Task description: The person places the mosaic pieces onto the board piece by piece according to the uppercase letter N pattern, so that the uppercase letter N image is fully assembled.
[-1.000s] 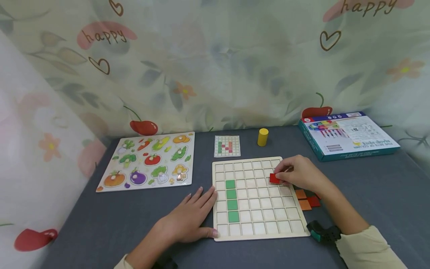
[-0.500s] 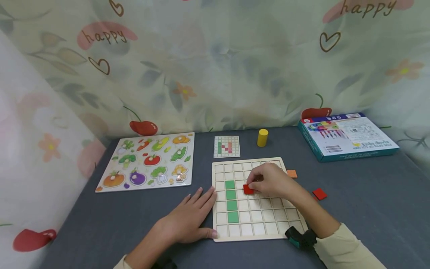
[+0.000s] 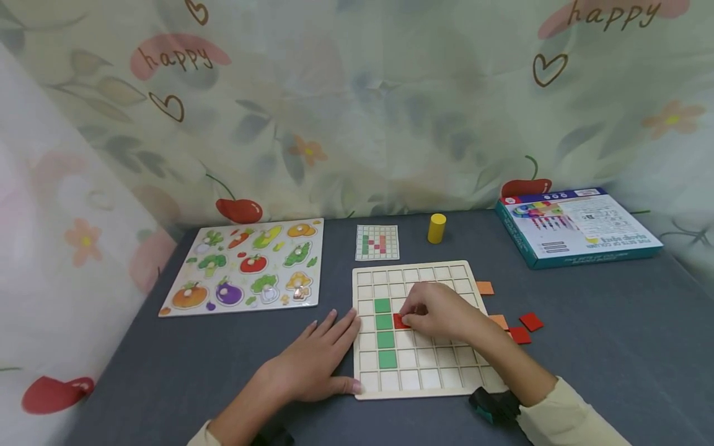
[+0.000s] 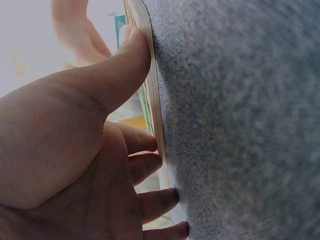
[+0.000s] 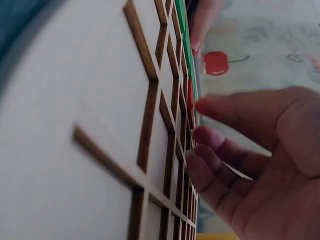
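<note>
A wooden grid board [image 3: 413, 394] lies on the table, with a column of several green square tiles [image 3: 386, 340] in its left part. My right hand [image 3: 440, 310] is over the board, its thumb and fingertips on a red square tile [image 3: 398, 321] at a cell just right of the second green tile from the top. In the right wrist view the red tile [image 5: 190, 97] sits at cell level, the thumb tip at its edge and the other fingers curled. My left hand [image 3: 312, 356] rests with fingers spread against the board's left edge; its thumb lies on the lower left corner.
A small pattern card [image 3: 377, 243] and a yellow cylinder [image 3: 437, 228] stand behind the board. Loose red tiles [image 3: 531, 321] and orange tiles [image 3: 485, 288] lie along its right side. A vegetable puzzle board [image 3: 245, 266] is at left, a flat box [image 3: 580, 229] at back right.
My right hand has carried the red tile left from the board's right side to beside the green column, and down onto the board. The left hand has stayed in place.
</note>
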A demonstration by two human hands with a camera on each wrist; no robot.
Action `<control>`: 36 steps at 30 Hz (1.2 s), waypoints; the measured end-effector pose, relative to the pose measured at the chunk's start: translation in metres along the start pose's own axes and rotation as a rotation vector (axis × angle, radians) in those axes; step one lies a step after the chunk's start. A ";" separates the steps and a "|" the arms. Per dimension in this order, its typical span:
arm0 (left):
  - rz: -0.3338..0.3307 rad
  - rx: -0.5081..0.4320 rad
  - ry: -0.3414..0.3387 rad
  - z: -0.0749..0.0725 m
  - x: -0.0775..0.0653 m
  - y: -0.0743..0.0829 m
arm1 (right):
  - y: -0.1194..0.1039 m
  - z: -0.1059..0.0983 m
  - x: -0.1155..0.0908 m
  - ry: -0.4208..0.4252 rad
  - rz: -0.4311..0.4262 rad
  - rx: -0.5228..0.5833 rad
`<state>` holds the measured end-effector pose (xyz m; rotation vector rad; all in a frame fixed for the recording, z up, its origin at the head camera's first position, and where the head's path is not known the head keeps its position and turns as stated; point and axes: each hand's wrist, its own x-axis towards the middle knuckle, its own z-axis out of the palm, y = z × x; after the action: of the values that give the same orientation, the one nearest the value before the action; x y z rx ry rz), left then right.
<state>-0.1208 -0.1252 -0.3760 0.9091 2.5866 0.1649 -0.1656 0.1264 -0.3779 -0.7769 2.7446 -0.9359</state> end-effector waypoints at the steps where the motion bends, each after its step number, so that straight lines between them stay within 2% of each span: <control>1: -0.001 0.002 0.000 0.000 0.000 0.000 | -0.001 0.000 -0.002 -0.004 -0.030 -0.005; 4: -0.001 0.007 -0.002 -0.001 0.000 0.000 | -0.002 0.001 -0.006 -0.004 -0.111 -0.014; 6: 0.001 0.008 -0.002 -0.001 0.000 0.000 | -0.002 0.000 -0.010 0.021 -0.125 -0.023; 10: 0.010 0.005 -0.001 -0.001 0.000 0.000 | 0.001 -0.006 -0.018 0.058 -0.099 -0.012; 19: 0.012 0.004 -0.007 -0.001 0.001 0.000 | 0.029 -0.029 -0.050 0.030 -0.054 0.027; 23: 0.011 0.002 -0.006 0.000 0.001 -0.001 | 0.048 -0.051 -0.067 -0.007 0.006 -0.010; 26: 0.008 0.002 -0.008 0.000 0.002 -0.001 | 0.063 -0.069 -0.081 -0.057 0.098 -0.047; 30: 0.007 0.010 -0.012 0.000 0.002 0.000 | 0.081 -0.088 -0.097 -0.080 0.181 -0.107; 33: 0.006 0.015 -0.016 -0.001 0.001 0.000 | 0.090 -0.094 -0.105 -0.112 0.213 -0.099; 36: 0.005 0.012 -0.019 -0.002 0.001 0.000 | 0.093 -0.091 -0.107 -0.157 0.206 -0.054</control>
<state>-0.1217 -0.1247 -0.3748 0.9166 2.5711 0.1415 -0.1404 0.2926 -0.3650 -0.5367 2.6591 -0.7300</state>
